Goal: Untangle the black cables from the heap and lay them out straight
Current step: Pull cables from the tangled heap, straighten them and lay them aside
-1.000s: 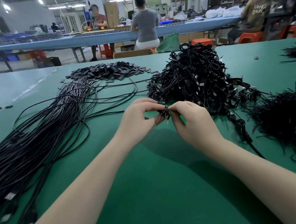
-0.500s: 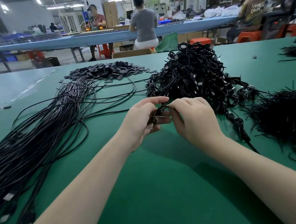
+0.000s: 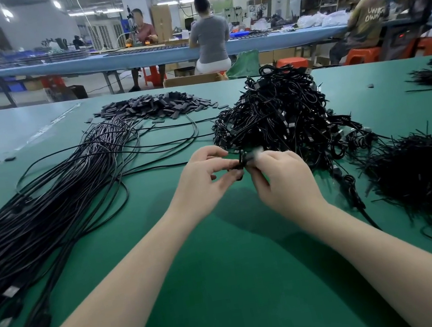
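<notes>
Both hands meet just in front of the heap (image 3: 278,116), over the green desk (image 3: 229,288). The left hand (image 3: 203,182) pinches a small bundled cable (image 3: 242,160) between thumb and forefinger, its other fingers loosely spread. The right hand (image 3: 285,177) is curled round the other side of the same bundle, with its fingertips blurred, so exactly how they sit on the cable is unclear.

As for progress, a good part of the work looks done. To the left, a broad sheaf of laid-out cables (image 3: 47,212) runs from the far middle of the desk toward the near left corner, mostly parallel, with a few loose loops curving off its right edge (those may want tidying). Their plug ends lie near the bottom left.

What is left appears larger. The heap is a dense mound of coiled black cables just beyond the hands, with a trail spilling down its right side toward the near edge. The bundle in hand seems only at the untying stage, not yet stretched out or carried to the sheaf.

A pile of thin black ties (image 3: 426,178) lies to the right of the heap, and a flat scatter of small dark pieces (image 3: 155,106) sits at the far side of the desk.
</notes>
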`<state>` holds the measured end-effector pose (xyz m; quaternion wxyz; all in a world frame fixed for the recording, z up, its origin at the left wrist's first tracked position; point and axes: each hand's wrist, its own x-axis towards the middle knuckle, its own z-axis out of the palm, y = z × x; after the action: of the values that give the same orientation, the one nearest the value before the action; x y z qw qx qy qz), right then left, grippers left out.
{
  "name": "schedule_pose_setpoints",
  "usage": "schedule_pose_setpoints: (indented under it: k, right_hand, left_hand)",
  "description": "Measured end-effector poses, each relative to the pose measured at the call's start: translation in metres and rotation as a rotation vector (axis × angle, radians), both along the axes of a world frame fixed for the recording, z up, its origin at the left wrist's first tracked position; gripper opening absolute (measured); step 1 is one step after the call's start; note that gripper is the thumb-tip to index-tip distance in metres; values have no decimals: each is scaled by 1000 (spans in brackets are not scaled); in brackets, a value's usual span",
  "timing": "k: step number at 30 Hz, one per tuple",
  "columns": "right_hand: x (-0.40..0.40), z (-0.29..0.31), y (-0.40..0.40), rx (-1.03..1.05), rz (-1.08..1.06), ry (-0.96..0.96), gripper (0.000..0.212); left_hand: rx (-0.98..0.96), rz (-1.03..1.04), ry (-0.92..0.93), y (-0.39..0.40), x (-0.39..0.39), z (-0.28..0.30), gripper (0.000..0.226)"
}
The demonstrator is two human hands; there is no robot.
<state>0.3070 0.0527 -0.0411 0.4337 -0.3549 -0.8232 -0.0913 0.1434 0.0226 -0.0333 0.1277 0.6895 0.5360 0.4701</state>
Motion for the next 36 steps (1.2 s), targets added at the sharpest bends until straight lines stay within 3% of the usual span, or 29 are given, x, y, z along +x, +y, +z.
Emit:
schedule_pose_setpoints:
  k: [4,7,9,10,12,16,19,21,23,27,29,33,36]
  right_hand:
    - [0,-1,2,83,-44,-38,13]
    - [3,3,2,292,-46,-158,12]
    - [4,5,4,373,-29,-208,13]
    - [4,5,4,377,-16,-199,12]
    - [2,4,3,279,20,-160,11]
    - [0,0,0,-185,194,-164,45]
    - [-1,-2,-2,-307,246,-69,30]
    - [0,2,-4,-314,224,36,19]
    - [0,12,-5,-226,193,123,17]
    - [0,73,22,29,0,69,22]
    - [2,122,56,90,-164,-8,26]
    - [13,203,108,-37,-527,-197,39]
    - [-2,191,102,-79,-487,-288,43]
  left_hand:
    - [-139,-17,-259,-4,10,5,20]
    - [-443,-113,-785,-5,14,10,39]
    - [-689,-203,-1171,-7,13,16,18]
    - [-730,-221,-1220,-7,11,17,9]
    - [-679,-215,-1132,-6,9,15,8]
    - [-670,-236,-1018,-7,6,4,10]
    - [-687,-287,-1031,-8,3,-2,21]
    - [-611,-239,-1111,-4,2,-3,26]
    - [-448,-104,-1034,1,0,-7,23]
    - [-201,172,-345,5,-6,-29,20]
    - [-181,158,-178,8,-5,-36,18]
    - [-160,123,-127,13,-8,-39,16]
    - [-179,100,-157,14,-12,-41,13]
